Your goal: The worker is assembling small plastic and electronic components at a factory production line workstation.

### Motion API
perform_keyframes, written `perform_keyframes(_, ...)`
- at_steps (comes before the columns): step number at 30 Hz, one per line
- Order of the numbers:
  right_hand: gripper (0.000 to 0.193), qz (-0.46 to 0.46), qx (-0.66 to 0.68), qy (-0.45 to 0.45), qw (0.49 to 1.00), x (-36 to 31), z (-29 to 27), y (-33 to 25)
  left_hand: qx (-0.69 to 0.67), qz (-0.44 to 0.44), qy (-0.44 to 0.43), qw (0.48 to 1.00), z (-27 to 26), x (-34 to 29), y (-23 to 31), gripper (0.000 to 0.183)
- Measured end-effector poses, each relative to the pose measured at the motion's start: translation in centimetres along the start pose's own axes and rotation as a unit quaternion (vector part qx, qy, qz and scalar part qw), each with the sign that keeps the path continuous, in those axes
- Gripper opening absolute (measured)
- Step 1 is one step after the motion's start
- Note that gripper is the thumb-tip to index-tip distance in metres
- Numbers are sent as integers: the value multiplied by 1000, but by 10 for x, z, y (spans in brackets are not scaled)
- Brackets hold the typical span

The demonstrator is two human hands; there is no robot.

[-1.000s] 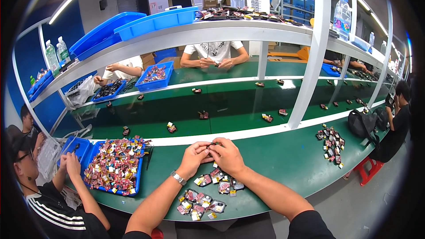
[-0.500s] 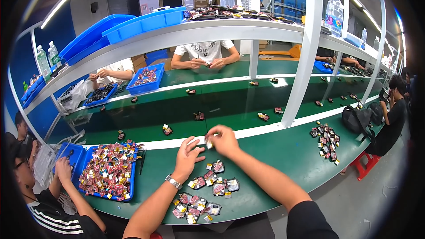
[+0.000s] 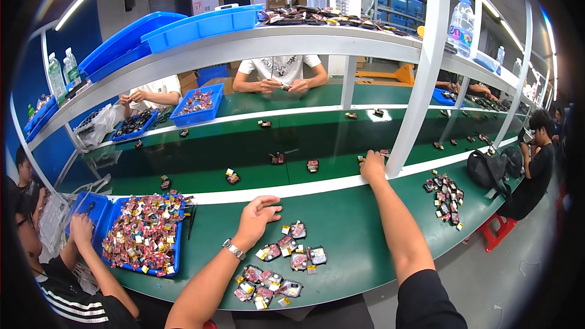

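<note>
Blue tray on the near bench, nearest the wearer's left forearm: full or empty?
Full: the tray is heaped with small red, white and yellow parts that hide its bottom.

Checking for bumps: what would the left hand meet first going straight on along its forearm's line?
Probably the white rail just ahead of the left hand, though depth is unclear and it might pass over.

black sleeve (image 3: 429, 298), silver metal-banded wristwatch (image 3: 234, 249)
</note>
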State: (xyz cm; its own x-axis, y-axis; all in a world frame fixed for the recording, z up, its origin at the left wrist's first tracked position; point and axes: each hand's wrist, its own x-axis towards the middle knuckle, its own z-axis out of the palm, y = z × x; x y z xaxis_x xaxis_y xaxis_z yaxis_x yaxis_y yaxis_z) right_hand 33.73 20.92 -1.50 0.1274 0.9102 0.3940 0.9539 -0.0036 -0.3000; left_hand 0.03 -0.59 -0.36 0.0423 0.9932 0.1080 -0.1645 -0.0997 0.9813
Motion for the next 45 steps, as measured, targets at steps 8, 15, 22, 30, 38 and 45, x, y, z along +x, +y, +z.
perform_keyframes(8,59,-332,335,-117,874,-89,-48,-90,-26,-37,1,999,-7,-3,4,31)
perform_keyframes(15,63,-456,303,-253,797,-152,-102,-162,-93,-94,-88,987,-14,-8,13,34)
perform_keyframes(22,31,-360,345,-68,864,-175,-86,-166,-115,-92,-33,989,-6,-5,13,35)
perform_keyframes(30,21,-387,285,22,877,-179,-67,-171,-198,-94,-42,975,-11,-6,12,25)
perform_keyframes(38,18,-398,308,-2,864,-177,-63,-170,-199,-88,-51,975,-14,-5,6,25)
perform_keyframes(45,19,-450,302,-5,840,-168,-65,-164,-203,-93,-50,973,-13,-4,5,26)
